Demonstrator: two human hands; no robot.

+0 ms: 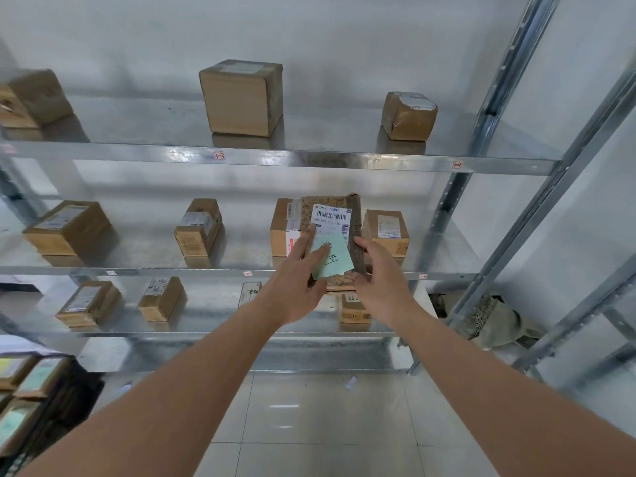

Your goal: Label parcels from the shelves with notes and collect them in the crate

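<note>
A brown cardboard parcel (330, 204) with a white barcode label is held up in front of the middle shelf. My right hand (378, 273) grips its right edge and lower corner. A green handwritten note (335, 259) lies on the parcel's face below the label. My left hand (299, 277) rests flat on the parcel, its fingers pressing the note's left side. The dark crate (51, 407) sits at the bottom left with several parcels bearing green and yellow notes inside.
Metal shelves (275, 158) hold more cardboard parcels on three levels, such as a large box (241, 98) on top and two boxes (387, 232) right behind the held parcel. Shelf uprights (499, 98) stand at the right. Tiled floor lies below.
</note>
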